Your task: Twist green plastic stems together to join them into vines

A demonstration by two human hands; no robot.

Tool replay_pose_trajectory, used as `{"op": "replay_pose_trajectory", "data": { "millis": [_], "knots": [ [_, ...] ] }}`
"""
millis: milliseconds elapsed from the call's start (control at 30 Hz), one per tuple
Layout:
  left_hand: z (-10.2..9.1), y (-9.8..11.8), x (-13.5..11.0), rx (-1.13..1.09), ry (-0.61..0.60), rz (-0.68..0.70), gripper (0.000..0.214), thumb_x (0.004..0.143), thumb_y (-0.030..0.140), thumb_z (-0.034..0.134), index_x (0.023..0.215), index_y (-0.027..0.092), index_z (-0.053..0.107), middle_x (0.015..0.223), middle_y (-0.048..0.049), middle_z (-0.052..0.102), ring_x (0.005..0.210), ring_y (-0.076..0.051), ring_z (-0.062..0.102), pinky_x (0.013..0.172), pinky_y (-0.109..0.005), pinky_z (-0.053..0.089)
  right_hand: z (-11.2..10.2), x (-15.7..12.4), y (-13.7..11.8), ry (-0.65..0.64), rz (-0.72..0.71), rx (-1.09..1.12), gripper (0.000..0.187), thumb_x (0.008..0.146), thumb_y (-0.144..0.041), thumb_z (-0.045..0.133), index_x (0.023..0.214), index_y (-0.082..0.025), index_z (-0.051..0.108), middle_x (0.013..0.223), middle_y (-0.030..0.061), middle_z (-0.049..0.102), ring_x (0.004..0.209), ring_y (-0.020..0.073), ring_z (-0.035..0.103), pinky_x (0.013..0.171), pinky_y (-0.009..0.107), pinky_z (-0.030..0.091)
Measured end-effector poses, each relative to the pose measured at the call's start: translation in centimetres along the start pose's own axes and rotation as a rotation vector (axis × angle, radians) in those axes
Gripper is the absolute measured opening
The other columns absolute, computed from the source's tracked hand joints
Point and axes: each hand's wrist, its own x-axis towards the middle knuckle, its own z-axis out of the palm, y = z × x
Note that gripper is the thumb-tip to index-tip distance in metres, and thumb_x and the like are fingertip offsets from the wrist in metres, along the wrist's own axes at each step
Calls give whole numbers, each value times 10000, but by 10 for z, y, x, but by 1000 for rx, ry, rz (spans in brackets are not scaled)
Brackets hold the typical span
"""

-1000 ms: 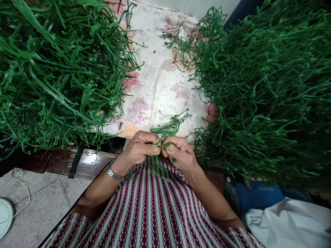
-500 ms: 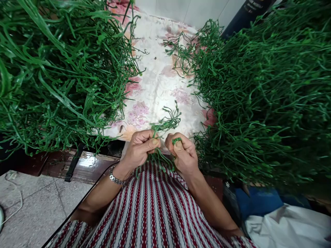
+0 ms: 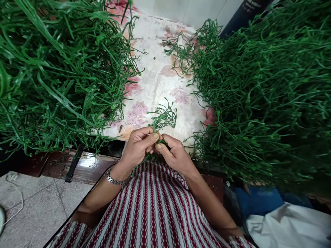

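Observation:
Close together at the table's near edge, my two hands meet over thin green plastic-looking stems. My left hand (image 3: pixel 142 143), with a metal watch at the wrist, pinches a green stem (image 3: pixel 154 126) between thumb and fingers. My right hand (image 3: pixel 174 151) is closed, thumb tip near the left thumb, on a bunch of green stems (image 3: pixel 165 116). Its thin, branching tips fan out beyond my fingers over the cloth. A few stem ends hang below my left hand, in front of the striped garment. The exact grip point between the fingers is partly hidden.
A tall heap of green stems (image 3: pixel 64 75) rises on the left; another pile of finer stems (image 3: pixel 258 103) covers the right. Between them lies a flowered cloth (image 3: pixel 155 82). A dark blue box (image 3: pixel 245 15) stands at the back. White fabric (image 3: pixel 287 225) lies at lower right.
My right hand has moved left and turned, so it now meets my left hand. The fanned stem tips have shifted slightly left and spread.

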Motion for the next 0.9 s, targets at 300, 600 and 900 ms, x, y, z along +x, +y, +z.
{"op": "replay_pose_trajectory", "data": {
  "millis": [300,600,900],
  "knots": [
    [3,7,3,-387,-192,-56,157,761,231,593,663,109,605,714,-12,584,351,-3,395,378,-163,396,-12,0,-4,-158,106,454,269,907,-403,411,771,-174,447,557,-45,487,416,51,375,433,184,319],
    [5,8,0,-551,-311,-207,209,787,195,503,596,111,520,581,5,514,287,-8,303,270,-143,356,-4,-1,7,-262,128,1063,219,817,-348,579,833,-130,564,508,-86,301,381,23,197,359,173,144],
    [20,2,-6,-586,-234,-172,245,802,197,449,566,134,462,516,34,405,279,-13,255,263,-135,297,1,-8,3,-58,227,1202,303,724,-387,663,625,-150,502,471,-88,307,355,8,169,357,167,139]
  ]
}}
